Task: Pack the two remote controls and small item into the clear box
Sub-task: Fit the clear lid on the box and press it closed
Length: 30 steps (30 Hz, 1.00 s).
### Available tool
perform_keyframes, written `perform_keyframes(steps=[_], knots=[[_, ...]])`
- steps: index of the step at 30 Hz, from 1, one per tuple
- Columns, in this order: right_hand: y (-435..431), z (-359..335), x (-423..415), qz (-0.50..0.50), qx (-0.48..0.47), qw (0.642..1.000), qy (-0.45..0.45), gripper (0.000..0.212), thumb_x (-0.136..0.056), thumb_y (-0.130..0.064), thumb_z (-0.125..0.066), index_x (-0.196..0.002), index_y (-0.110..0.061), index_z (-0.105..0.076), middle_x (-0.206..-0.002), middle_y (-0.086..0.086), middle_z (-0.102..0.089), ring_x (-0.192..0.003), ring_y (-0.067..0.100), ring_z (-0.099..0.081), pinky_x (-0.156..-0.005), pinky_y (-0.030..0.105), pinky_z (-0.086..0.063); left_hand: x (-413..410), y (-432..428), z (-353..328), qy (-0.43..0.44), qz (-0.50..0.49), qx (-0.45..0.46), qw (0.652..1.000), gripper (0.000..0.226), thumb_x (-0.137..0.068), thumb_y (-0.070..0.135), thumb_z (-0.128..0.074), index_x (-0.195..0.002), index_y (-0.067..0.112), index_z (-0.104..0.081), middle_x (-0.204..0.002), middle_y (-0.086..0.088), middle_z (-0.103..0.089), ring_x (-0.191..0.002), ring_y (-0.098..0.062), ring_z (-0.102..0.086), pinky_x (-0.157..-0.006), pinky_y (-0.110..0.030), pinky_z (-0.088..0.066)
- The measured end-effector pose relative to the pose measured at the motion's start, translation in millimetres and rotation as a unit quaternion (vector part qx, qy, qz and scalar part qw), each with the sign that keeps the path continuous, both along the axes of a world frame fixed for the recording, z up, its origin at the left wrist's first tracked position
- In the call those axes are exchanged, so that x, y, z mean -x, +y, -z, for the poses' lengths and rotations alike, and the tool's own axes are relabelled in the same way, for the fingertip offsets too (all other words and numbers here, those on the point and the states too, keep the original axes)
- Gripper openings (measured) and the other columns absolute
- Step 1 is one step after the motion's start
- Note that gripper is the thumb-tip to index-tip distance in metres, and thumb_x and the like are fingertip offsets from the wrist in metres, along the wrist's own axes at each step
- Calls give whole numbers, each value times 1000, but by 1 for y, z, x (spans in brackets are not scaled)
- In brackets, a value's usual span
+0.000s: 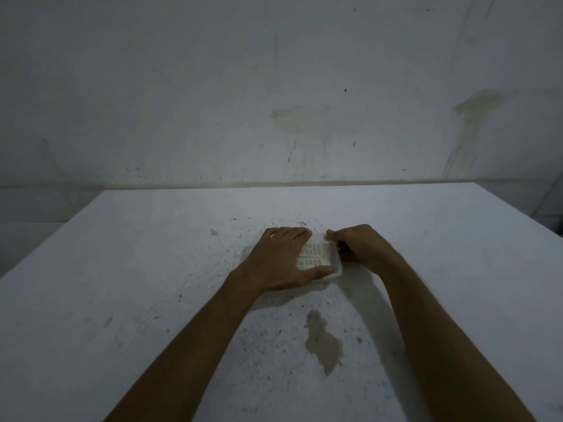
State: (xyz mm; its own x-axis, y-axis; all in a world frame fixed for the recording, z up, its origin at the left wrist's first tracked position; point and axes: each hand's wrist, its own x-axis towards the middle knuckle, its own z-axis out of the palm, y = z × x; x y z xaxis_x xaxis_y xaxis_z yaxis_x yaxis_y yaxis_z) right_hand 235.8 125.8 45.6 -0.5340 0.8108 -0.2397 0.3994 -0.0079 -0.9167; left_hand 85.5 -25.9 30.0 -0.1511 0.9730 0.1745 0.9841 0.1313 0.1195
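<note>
While my left hand [278, 258] lies spread over the clear plastic box [316, 258] of pale ribbed remotes, steadying it on the speckled white worktop [152, 284], my right hand [356, 246] pinches its edge.

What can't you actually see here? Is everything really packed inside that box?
- Left part of the clear box: head view, covered by the left hand.
- Small item: not findable; hands and dim light hide it.
- White remote controls: buttons blurred, count unclear.
- Right hand grip: fingers curl over the box's right edge, hiding the contact.
</note>
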Motion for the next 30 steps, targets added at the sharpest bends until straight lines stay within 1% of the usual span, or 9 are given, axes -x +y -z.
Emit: perform_keyframes(steps=[3,6,8,12,17,21,24,28,30], knots=[[5,-14,1,-18,90,995,-36,27,-82,-23,-80,-96,-1,-73,-87,12,-78,-79,27,-75,-68,35,-61,1,2,0,11,4,2,1000,112,-75,97,-23,-159,23,-30,-165,2,-33,-147,-18,-34,-123,-45,-19],[10,-29,1,-56,127,988,-72,27,-82,-21,-79,-100,-3,-71,-92,12,-74,-77,24,-70,-68,32,-59,0,2,-1,10,5,3,1000,110,-76,96,-25,-159,22,-30,-166,1,-33,-148,-19,-34,-123,-45,-19],[10,-31,0,-55,112,990,-69,31,-83,-22,-79,-105,-1,-72,-100,14,-77,-81,25,-73,-69,32,-60,0,1,-2,11,4,7,1000,111,-76,96,-25,-159,22,-29,-166,1,-32,-148,-19,-33,-123,-45,-18],[-18,-16,-17,-27,-53,998,-21,22,-92,-26,-72,-100,-6,-79,-93,14,-79,-77,23,-78,-71,36,-65,0,-1,-2,10,2,9,1000,112,-75,96,-23,-159,22,-29,-167,1,-30,-150,-19,-31,-124,-45,-17],[-65,-16,-56,-42,22,999,11,12,-96,-21,-68,-107,-19,-72,-96,15,-77,-87,31,-77,-80,43,-64,0,-1,-2,13,5,3,1000,113,-74,97,-21,-159,23,-29,-167,2,-30,-150,-20,-30,-124,-46,-18],[-84,-11,-62,-7,38,998,49,23,-96,-21,-69,-118,-15,-70,-97,16,-76,-73,25,-75,-69,36,-65,1,0,-4,11,6,6,1000,111,-75,97,-25,-158,24,-31,-166,3,-31,-150,-19,-30,-123,-45,-18],[-81,-14,-59,1,23,1000,15,22,-94,-20,-71,-115,-14,-72,-95,14,-77,-69,21,-74,-53,26,-58,1,0,-4,8,4,7,1000,108,-77,95,-29,-158,24,-31,-167,3,-30,-150,-19,-30,-123,-45,-18],[-61,-30,-53,-54,12,997,-54,23,-90,-15,-74,-113,-9,-72,-97,13,-76,-75,21,-76,-54,23,-57,-1,0,-5,6,3,12,1000,111,-75,96,-31,-158,23,-31,-167,3,-31,-150,-20,-30,-123,-45,-18],[-49,-33,-44,-45,6,998,-47,22,-91,-18,-74,-107,-3,-74,-95,14,-77,-73,22,-75,-56,25,-58,-1,2,-4,5,-3,17,1000,114,-72,99,-28,-158,24,-30,-167,3,-30,-150,-19,-30,-123,-45,-18]])
